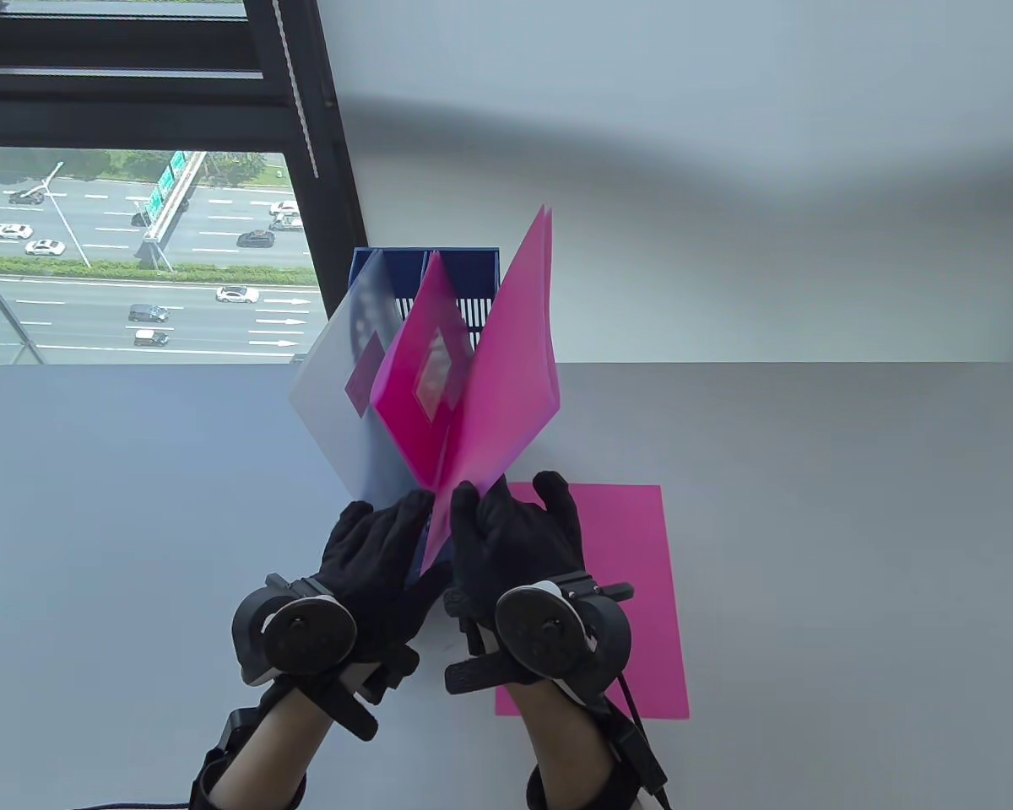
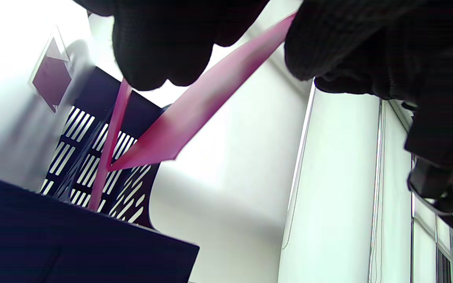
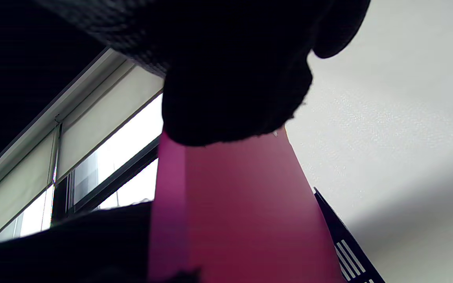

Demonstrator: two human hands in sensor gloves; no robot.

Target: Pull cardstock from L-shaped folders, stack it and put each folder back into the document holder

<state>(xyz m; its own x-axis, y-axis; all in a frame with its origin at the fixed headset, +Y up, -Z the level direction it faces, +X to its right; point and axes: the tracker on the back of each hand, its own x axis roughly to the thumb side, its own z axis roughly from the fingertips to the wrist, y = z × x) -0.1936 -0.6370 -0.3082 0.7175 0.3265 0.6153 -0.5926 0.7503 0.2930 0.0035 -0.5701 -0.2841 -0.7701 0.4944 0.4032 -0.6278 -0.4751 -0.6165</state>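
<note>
A pink L-shaped folder stands spread in a V in front of the blue document holder (image 1: 464, 274). Its left leaf (image 1: 418, 396) carries a label window, and its right leaf (image 1: 515, 371) rises higher. My left hand (image 1: 405, 515) pinches the left leaf at its lower corner, where the fingers (image 2: 159, 51) close on the pink edge (image 2: 112, 129). My right hand (image 1: 483, 506) pinches the right leaf's lower corner (image 3: 242, 204) under its fingers (image 3: 234, 98). I cannot tell whether cardstock sits inside that leaf. One pink cardstock sheet (image 1: 637, 582) lies flat on the table, partly under my right hand.
A translucent white folder (image 1: 333, 396) leans to the left of the pink one, against the holder (image 2: 92, 129). A dark blue sheet (image 2: 73, 239) shows low between my hands. The window (image 1: 135, 253) fills the back left and a white wall (image 1: 726, 211) stands behind the table.
</note>
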